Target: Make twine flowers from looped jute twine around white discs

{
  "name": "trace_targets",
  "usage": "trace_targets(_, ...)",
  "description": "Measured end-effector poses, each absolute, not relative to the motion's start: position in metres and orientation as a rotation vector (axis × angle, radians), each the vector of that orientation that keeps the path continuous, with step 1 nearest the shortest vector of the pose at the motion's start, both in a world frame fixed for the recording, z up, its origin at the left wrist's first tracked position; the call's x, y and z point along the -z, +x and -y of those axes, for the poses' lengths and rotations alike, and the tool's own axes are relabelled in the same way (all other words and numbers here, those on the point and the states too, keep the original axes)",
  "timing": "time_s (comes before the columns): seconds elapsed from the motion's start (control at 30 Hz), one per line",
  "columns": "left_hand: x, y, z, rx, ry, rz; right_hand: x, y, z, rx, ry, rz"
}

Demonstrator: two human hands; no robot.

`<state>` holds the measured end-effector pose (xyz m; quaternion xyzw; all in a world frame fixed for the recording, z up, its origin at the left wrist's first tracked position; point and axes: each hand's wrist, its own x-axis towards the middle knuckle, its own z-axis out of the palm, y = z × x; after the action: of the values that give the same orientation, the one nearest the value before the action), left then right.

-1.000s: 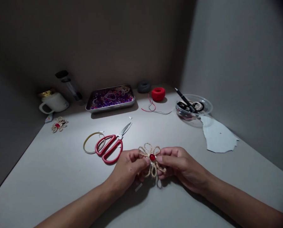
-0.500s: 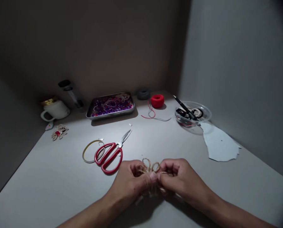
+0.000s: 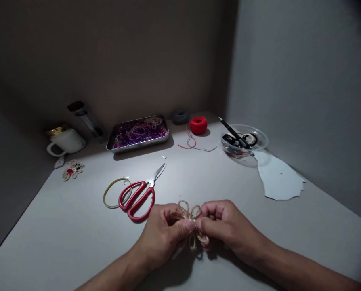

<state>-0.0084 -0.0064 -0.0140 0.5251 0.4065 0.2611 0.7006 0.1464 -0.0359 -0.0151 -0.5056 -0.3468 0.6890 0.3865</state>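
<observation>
A flower of looped tan twine [image 3: 195,210] is held between both hands, just above the table near its front. My left hand [image 3: 168,228] pinches it from the left, thumb across the middle. From the other side, my right hand [image 3: 221,222] grips its right loops with thumb and bent fingers. Loops stick out above and below the fingertips; the flower's centre is partly covered by the thumbs. Red-handled scissors [image 3: 141,198] lie left of my left hand, blades pointing away. Beside them rests a tan ring [image 3: 104,197], partly under the handles.
A metal tray [image 3: 138,144] of purple beads stands at the back, with red yarn [image 3: 198,125] and grey yarn [image 3: 180,117] near it. On the right are a clear bowl [image 3: 263,141] and white card [image 3: 279,182]. At left lie another twine flower [image 3: 73,170] and a mug [image 3: 68,140].
The view has shifted slightly, so things on the table sit a little further left and higher. My thumbs have moved a bit apart, showing more of the flower's centre and lower loops.
</observation>
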Motion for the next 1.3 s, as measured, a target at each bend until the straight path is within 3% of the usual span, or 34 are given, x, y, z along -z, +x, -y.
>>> trace_targets(0.4, 0.017, -0.010, 0.003, -0.534, 1.140, -0.909, 0.022, 0.156, 0.037, -1.865, -1.033, 0.782)
trace_targets(1.3, 0.020, -0.014, 0.003, -0.591, 1.191, -0.870, 0.016, 0.160, 0.035, -1.736, -1.287, 1.060)
